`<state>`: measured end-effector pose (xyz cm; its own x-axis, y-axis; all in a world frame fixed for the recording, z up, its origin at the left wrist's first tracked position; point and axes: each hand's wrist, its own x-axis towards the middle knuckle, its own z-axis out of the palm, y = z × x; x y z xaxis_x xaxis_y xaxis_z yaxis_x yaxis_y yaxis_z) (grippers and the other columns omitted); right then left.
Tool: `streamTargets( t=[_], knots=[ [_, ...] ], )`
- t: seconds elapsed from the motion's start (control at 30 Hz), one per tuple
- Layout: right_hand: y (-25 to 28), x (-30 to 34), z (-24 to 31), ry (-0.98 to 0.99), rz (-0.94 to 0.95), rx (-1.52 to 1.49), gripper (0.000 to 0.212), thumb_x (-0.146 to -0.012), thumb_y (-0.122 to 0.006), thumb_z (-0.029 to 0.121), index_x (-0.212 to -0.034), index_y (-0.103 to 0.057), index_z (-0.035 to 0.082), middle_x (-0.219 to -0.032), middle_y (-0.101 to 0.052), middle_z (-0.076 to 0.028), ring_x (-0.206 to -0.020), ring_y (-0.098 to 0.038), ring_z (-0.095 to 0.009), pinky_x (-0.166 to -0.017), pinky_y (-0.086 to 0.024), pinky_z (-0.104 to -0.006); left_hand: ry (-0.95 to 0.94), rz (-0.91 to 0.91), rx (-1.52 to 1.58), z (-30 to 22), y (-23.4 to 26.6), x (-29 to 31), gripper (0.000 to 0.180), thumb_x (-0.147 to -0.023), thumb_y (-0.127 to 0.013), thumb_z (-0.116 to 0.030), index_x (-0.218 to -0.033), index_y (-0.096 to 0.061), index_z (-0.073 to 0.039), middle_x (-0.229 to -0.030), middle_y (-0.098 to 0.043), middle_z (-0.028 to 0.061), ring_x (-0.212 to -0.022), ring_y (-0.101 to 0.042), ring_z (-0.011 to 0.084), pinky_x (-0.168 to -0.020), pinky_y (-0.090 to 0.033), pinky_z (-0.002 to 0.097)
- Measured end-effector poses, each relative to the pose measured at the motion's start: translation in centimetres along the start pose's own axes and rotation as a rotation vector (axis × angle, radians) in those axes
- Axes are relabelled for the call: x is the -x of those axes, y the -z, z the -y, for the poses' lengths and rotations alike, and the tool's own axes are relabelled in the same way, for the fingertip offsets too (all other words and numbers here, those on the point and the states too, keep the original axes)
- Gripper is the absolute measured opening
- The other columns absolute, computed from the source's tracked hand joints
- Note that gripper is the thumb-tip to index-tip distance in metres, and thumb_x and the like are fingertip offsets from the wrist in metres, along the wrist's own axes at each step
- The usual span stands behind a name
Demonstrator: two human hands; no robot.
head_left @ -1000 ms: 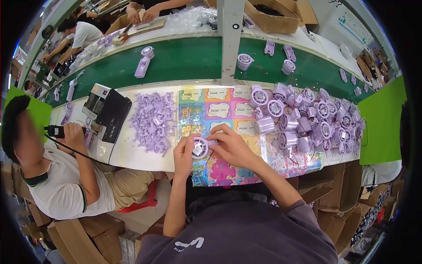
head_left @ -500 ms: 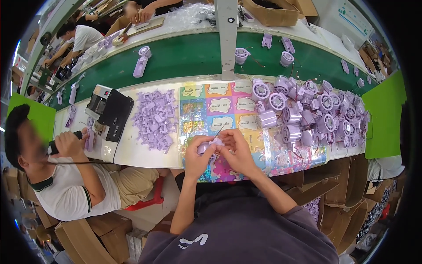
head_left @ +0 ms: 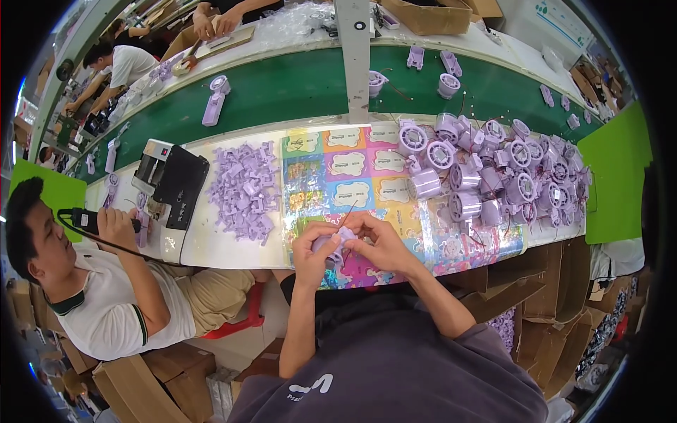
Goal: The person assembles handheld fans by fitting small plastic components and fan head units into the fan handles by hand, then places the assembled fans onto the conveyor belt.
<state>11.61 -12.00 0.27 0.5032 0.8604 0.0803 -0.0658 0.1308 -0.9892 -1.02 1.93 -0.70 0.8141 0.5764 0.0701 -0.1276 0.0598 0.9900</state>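
Note:
My left hand (head_left: 314, 255) grips a lilac plastic fan housing (head_left: 345, 235) above the near edge of the table. The fingers of my right hand (head_left: 383, 245) pinch the same part from the other side, thumbs close together. A thin reddish-brown wire sticks up from it between my hands, and more of the wire shows lower down. Much of the part is covered by my fingers. To the right lies a heap of round lilac fan housings (head_left: 464, 206) with wires. Left of my hands is a pile of small lilac plastic brackets (head_left: 245, 190).
A shiny, colourful printed sheet (head_left: 350, 164) covers the table under my hands. A black-and-white machine (head_left: 176, 182) stands at the left, beside a seated person holding a black power screwdriver (head_left: 86, 221). Beyond runs a green conveyor belt (head_left: 282, 83) behind a metal post (head_left: 355, 84). Cardboard boxes (head_left: 557, 282) stand lower right.
My fingers have shifted slightly around the fan housing, and its wire leans a little differently. The person at the left has raised the screwdriver. The whole view has shifted slightly.

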Motion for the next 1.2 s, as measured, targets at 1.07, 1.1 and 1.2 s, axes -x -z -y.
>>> streamTargets(
  t=[1.07, 1.1, 1.2],
  knots=[
    [-1.9, 3.5, 0.4, 0.102, -0.333, 0.472, 0.085, -0.078, -0.084, 0.019, -0.143, -0.035, -0.004, -0.127, -0.048, -0.023, -0.114, -0.056, -0.037, -0.096, -0.048, -0.0431, 0.182, -0.131, 0.227, -1.9, -6.3, -0.2, 0.026, -0.098, -0.060, -0.006, -0.123, -0.058, 0.002, -0.119, -0.062, 0.0099, -0.113, -0.058, 0.0166, -0.099, -0.046, 0.0293],
    [-1.9, 3.5, 0.8, 0.109, -0.403, 0.560, 0.086, -0.076, -0.084, 0.019, -0.142, -0.035, -0.005, -0.127, -0.049, -0.024, -0.112, -0.056, -0.038, -0.095, -0.048, -0.0437, 0.167, -0.021, 0.166, -1.4, -6.2, -0.5, 0.037, -0.097, -0.059, 0.001, -0.133, -0.052, 0.002, -0.129, -0.058, 0.0117, -0.124, -0.054, 0.0195, -0.106, -0.041, 0.0320],
    [-1.0, 3.9, 1.4, 0.108, -0.556, 0.713, 0.082, -0.073, -0.084, 0.018, -0.140, -0.040, -0.001, -0.125, -0.050, -0.024, -0.106, -0.059, -0.041, -0.086, -0.053, -0.0450, 0.102, 0.245, 0.225, -1.4, -6.7, -1.1, 0.054, -0.091, -0.066, 0.004, -0.140, -0.044, -0.001, -0.134, -0.055, 0.0124, -0.123, -0.055, 0.0202, -0.104, -0.044, 0.0322]
  ],
)
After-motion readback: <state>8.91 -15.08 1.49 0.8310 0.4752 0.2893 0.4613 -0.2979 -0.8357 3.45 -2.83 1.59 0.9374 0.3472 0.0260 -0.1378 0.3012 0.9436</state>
